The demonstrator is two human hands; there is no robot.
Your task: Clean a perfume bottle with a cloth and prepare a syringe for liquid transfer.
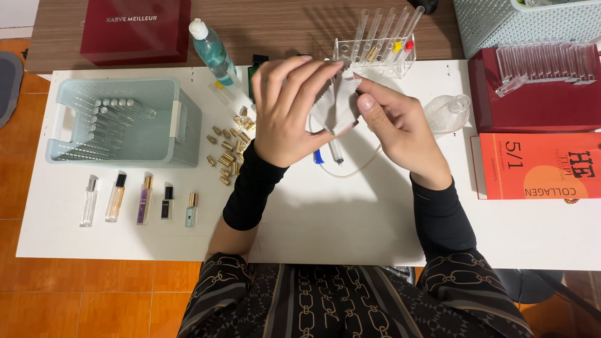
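Both hands are raised over the middle of the white table (pixel 325 231), holding a small white cloth (pixel 336 107) between them. The left hand (pixel 289 112) has its fingers spread and curled over the cloth's left side, back of the hand toward the camera; whether something is wrapped inside the cloth cannot be told. The right hand (pixel 400 128) pinches the cloth's right edge between thumb and fingers. Just below the hands, a syringe (pixel 335 152) and a thin tube (pixel 360 166) lie on the table. To the left, a scatter of small gold caps (pixel 230 149) sits beside a pale green basket (pixel 125 122) with thin glass vials lying in it. In front of the basket, five small perfume bottles (pixel 143 199) lie in a row. Behind the hands stands a clear rack of test tubes (pixel 377 47), and a plastic bottle of blue liquid (pixel 213 50) lies tilted near it. A clear funnel (pixel 447 112) rests to the right, near a dark red box (pixel 532 100) and an orange box (pixel 538 166).
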